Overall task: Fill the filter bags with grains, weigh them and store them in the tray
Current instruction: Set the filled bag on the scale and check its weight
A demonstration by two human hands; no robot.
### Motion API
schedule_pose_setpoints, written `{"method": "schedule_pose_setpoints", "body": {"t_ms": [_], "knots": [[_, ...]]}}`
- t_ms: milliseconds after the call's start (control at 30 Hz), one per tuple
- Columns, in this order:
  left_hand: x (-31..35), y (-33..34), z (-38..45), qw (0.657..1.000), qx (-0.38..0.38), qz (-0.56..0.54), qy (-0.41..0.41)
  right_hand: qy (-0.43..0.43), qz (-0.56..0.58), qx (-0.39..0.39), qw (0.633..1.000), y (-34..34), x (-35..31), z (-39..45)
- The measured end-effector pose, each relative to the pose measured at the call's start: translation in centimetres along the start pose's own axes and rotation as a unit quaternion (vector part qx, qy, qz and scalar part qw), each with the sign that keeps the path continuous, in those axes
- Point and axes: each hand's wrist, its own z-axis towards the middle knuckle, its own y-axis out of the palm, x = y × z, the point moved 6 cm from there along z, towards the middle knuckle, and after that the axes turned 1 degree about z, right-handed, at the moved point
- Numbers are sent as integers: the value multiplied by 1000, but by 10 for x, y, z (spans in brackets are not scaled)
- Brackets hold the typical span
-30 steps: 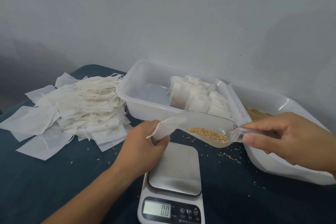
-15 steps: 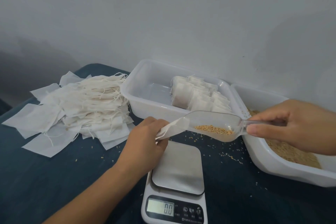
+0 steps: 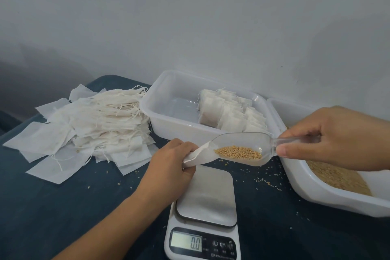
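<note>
A white filter bag (image 3: 195, 155) is gripped in the curled fingers of the left hand (image 3: 169, 168), just above the near left edge of the scale (image 3: 203, 213). Its open mouth is fitted over the tip of a clear plastic scoop (image 3: 242, 148). The scoop's handle is pinched between the thumb and fingers of the right hand (image 3: 335, 137), and the scoop is held almost level, with a small heap of grains (image 3: 238, 152) lying in its bowl. The steel plate of the scale is bare and 0.0 is shown on the display. Behind the scoop, a row of filled bags (image 3: 230, 114) is stood upright in the right part of a white tray (image 3: 166, 120). To the right, more grain is held in a second white tub (image 3: 316, 194). A loose pile of empty bags (image 3: 88, 120) with strings is spread on the left of the dark blue table (image 3: 63, 207), and stray grains are scattered around the scale.
</note>
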Motion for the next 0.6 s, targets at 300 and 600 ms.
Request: {"method": "schedule_pose_setpoints", "body": {"t_ms": [300, 600], "knots": [[-2, 2, 0, 1000, -8, -9, 0, -31, -35, 21, 999, -4, -2, 3], [-8, 4, 0, 996, -9, -75, -41, -46, 54, 49, 996, 6, 21, 2]]}}
